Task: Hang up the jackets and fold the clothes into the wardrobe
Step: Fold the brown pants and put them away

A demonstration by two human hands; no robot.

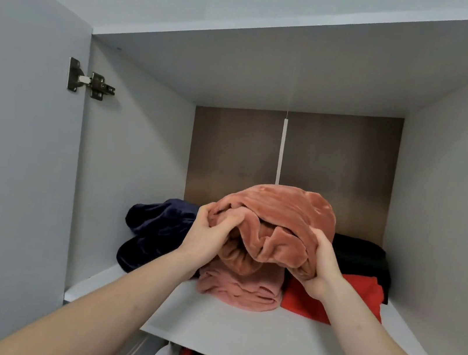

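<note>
both hands held a soft bundle above the pile on the wardrobe shelf.

the left hand (207, 236) and the right hand (323, 266) each grasped, with curled fingers, one side of the loosely folded rust-orange velvet garment (278, 218), which sat on top of the folded pale pink fleece garment (239, 288) on the grey wardrobe shelf (233, 330). a crumpled dark navy velvet garment (153, 232) lay just to the left, and a flat red cloth (361, 292) and a black cloth (361, 256) to the right. the bundle looked bulky and wider than the pink one under it, so i judged it could roll forward or open when released. the pile stood near the front edge, so it could slip off the shelf.
</note>
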